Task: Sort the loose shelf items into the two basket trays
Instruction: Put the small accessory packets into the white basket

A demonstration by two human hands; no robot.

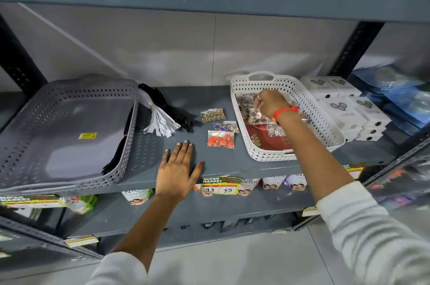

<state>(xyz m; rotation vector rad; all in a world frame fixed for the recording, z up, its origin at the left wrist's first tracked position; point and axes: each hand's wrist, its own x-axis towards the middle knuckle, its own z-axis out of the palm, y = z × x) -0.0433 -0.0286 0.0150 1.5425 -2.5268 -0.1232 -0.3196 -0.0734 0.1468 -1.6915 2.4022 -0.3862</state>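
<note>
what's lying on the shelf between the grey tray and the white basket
In the head view: a bundle of black and white zippers beside the grey tray, then three small packets of trinkets nearer the white basket. The left hand rests flat in front.

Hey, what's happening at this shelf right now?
A person is sorting small packets into trays. The right hand is inside the white tray, pinching a clear packet over the packets already there. The left hand lies flat and empty on the shelf. Three packets still wait between the trays: a gold one, a purple one and an orange one. The grey tray looks empty, with black and white zippers beside it.
</note>
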